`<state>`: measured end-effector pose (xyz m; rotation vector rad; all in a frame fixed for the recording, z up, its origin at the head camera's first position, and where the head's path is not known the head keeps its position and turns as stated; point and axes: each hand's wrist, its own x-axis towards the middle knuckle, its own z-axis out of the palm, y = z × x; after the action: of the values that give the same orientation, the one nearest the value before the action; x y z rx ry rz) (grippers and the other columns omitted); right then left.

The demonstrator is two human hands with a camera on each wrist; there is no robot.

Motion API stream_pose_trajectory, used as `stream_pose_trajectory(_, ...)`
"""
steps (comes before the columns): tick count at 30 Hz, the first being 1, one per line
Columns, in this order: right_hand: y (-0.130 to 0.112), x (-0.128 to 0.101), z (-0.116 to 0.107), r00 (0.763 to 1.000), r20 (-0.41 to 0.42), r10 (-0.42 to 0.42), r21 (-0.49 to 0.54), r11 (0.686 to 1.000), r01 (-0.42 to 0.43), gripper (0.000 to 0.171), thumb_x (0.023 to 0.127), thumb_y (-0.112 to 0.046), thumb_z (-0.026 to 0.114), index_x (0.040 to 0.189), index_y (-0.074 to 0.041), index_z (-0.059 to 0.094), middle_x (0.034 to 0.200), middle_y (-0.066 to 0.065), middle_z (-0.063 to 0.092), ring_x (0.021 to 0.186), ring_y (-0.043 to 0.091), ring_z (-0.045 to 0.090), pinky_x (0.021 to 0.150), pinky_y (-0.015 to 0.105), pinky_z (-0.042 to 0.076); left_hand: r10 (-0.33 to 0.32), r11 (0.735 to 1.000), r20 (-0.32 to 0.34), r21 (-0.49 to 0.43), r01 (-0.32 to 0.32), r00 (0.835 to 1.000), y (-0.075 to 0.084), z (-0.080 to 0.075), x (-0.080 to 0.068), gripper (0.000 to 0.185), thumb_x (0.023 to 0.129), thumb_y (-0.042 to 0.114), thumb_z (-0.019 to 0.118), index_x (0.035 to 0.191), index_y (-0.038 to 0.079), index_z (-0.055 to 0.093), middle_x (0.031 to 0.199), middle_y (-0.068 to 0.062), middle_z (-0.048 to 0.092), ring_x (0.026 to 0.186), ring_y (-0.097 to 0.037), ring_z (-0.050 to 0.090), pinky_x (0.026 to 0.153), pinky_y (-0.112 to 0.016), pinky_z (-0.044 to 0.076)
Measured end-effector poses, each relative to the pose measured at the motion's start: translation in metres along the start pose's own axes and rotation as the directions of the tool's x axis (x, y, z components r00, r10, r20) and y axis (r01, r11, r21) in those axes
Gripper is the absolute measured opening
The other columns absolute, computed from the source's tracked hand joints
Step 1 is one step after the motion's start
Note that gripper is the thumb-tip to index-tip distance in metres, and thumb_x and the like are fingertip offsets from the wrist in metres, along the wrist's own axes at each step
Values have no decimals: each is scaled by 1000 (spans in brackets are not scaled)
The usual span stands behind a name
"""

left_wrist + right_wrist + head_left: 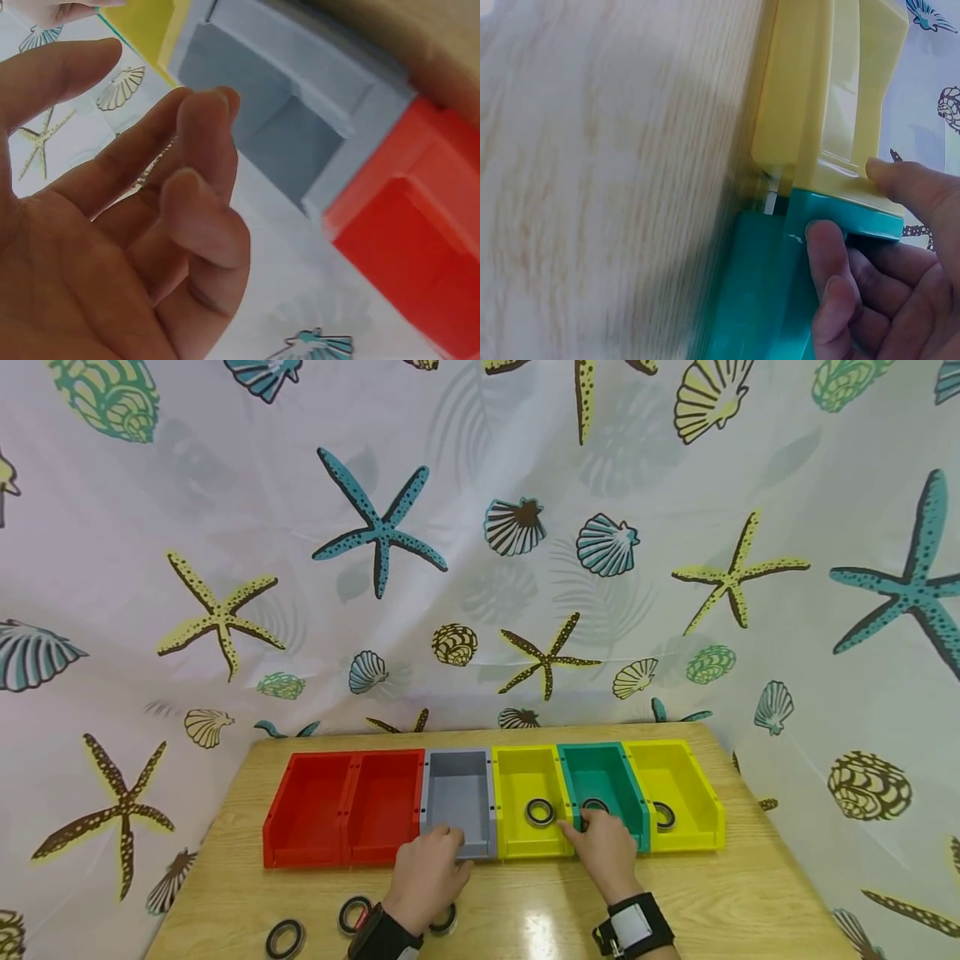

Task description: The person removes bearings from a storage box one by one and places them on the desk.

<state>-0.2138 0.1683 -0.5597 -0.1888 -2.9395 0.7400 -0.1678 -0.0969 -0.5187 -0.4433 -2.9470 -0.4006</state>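
Note:
Six bins stand in a row: two red (345,802), one grey (459,777), a yellow (525,772), a green (600,768) and another yellow (678,777). A black ring lies in the middle yellow bin (539,812), one in the green (595,804) and one in the end yellow (664,815). My left hand (431,868) hovers at the grey bin's front lip, fingers loosely bent and holding nothing (187,187); the grey bin (300,135) is empty. My right hand (600,847) grips the green bin's front edge (765,285), thumb (907,184) by the neighbouring yellow bin (817,90).
Three black rings lie on the wooden table (750,893) near its front edge, at left (285,937), further right (354,914) and partly under my left wrist (444,920). A seashell-print curtain (480,568) closes in the back and both sides.

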Motion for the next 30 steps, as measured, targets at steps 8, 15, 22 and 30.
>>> stream_pose_trajectory(8,0,-1,1,1000,-6,11,-10,1000,-11,56,80,-44,74,116,-1,68,79,12,68,47,16,41,41,30,26,-46,996,41,-74,49,998,-12,5,-21,27,73,33,80,87,13,71,76,2,63,59,-15,58,45,-31,43)
stream_pose_trajectory(15,-3,0,-2,999,20,30,-11,999,-30,58,80,-43,74,119,-1,67,94,17,70,48,17,44,41,30,28,-79,993,50,-89,83,996,-20,11,-30,27,73,32,81,86,12,71,79,0,64,58,-17,59,44,-32,43)
stream_pose_trajectory(22,-5,2,-3,999,20,33,-20,999,-33,58,80,-42,75,117,1,67,102,21,68,51,17,48,40,30,31,-107,987,74,-109,115,991,-22,13,-34,27,73,32,80,88,11,70,78,2,62,54,-15,56,43,-31,40)
stream_pose_trajectory(30,-8,2,0,996,-84,-26,28,999,29,60,81,-41,75,127,-5,62,115,19,65,67,29,64,45,39,44,-140,980,97,-129,152,985,-24,15,-39,26,73,31,81,86,11,71,77,2,62,54,-14,54,43,-32,40)
